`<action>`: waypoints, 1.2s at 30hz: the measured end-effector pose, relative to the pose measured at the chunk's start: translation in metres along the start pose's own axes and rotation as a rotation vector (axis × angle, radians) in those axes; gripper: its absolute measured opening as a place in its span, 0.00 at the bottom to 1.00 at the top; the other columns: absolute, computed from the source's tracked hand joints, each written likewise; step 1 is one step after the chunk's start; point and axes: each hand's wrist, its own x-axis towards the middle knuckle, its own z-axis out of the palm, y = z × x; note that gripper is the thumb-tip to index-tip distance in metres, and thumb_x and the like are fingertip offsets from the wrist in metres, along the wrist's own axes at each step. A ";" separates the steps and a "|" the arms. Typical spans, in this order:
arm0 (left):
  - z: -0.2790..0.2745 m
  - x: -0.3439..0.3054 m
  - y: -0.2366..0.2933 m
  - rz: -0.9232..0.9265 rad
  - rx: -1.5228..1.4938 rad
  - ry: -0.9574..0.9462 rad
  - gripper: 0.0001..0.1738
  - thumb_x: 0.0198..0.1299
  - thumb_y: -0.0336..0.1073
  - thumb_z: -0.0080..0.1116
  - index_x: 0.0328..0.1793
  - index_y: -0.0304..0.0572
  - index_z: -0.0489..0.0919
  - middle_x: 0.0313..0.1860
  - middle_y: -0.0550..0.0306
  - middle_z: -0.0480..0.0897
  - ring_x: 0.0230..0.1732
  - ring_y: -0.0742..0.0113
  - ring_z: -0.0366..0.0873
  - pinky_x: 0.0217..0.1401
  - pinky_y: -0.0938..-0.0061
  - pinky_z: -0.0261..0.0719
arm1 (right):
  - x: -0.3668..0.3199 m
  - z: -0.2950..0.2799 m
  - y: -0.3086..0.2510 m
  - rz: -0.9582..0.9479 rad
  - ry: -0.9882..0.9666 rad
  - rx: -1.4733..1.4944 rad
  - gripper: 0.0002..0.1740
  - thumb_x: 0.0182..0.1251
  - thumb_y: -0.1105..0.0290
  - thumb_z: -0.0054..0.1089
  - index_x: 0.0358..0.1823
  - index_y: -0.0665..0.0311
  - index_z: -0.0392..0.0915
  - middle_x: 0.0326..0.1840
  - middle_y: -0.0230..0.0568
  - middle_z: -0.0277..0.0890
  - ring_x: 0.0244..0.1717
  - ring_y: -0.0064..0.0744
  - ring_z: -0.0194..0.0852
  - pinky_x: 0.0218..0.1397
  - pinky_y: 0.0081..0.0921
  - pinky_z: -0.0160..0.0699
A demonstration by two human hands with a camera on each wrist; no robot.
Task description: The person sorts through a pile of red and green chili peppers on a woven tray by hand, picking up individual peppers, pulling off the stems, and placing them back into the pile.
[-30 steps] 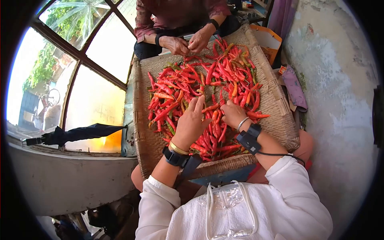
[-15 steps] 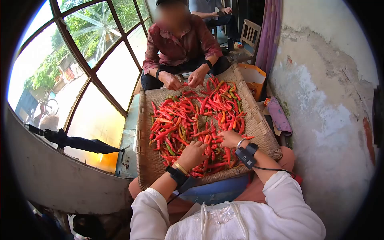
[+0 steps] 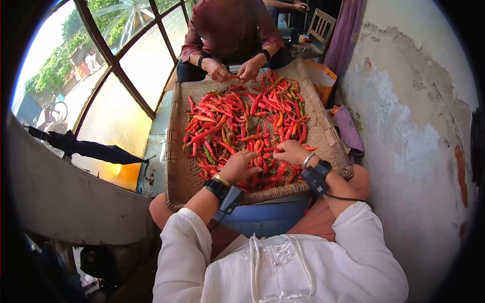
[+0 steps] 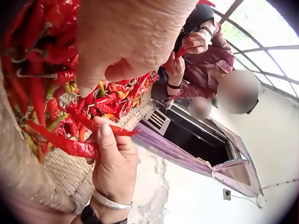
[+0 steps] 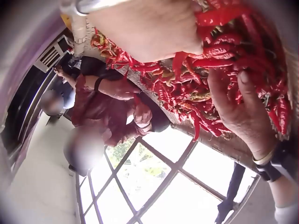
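Two hands at the woven tray (image 3: pixel 173 146): right (image 3: pixel 291 153) clamped on red chili (image 4: pixel 77 147) (pinch only clear from left wrist), left (image 3: pixel 239 167) thumb and fingers apart. Chili heap (image 3: pixel 217 123) inside tray, blue container (image 3: pixel 268 218) below it, window (image 3: pixel 113 118) left, patchy wall (image 3: pixel 404 106) right.

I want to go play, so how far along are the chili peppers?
I can't see a finished pile, so I can't tell what's done. The right hand pinches at least one red chili pepper, and the open left hand is at the heap. Lots seem left: chili peppers cover much of the woven tray, and some near its edge have stems.
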 end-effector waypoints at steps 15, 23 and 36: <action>-0.003 0.012 0.011 -0.451 -0.596 -0.313 0.12 0.61 0.40 0.54 0.36 0.36 0.76 0.20 0.60 0.75 0.22 0.75 0.71 0.26 0.76 0.70 | 0.031 0.009 0.013 0.193 0.035 0.856 0.07 0.60 0.70 0.59 0.36 0.67 0.77 0.28 0.28 0.73 0.25 0.14 0.68 0.29 0.14 0.70; 0.005 0.011 -0.015 -0.504 -0.675 -0.249 0.13 0.62 0.39 0.54 0.44 0.35 0.77 0.25 0.62 0.77 0.26 0.78 0.74 0.27 0.81 0.73 | 0.057 -0.045 0.022 0.275 0.602 1.197 0.15 0.62 0.67 0.57 0.48 0.66 0.74 0.31 0.28 0.73 0.19 0.13 0.64 0.18 0.12 0.62; 0.015 0.014 -0.021 -0.659 -0.810 -0.058 0.24 0.59 0.34 0.57 0.61 0.38 0.66 0.28 0.65 0.77 0.25 0.80 0.72 0.26 0.84 0.71 | 0.045 -0.007 -0.010 0.215 -0.078 0.930 0.08 0.61 0.73 0.58 0.40 0.66 0.76 0.27 0.26 0.73 0.20 0.12 0.68 0.23 0.09 0.69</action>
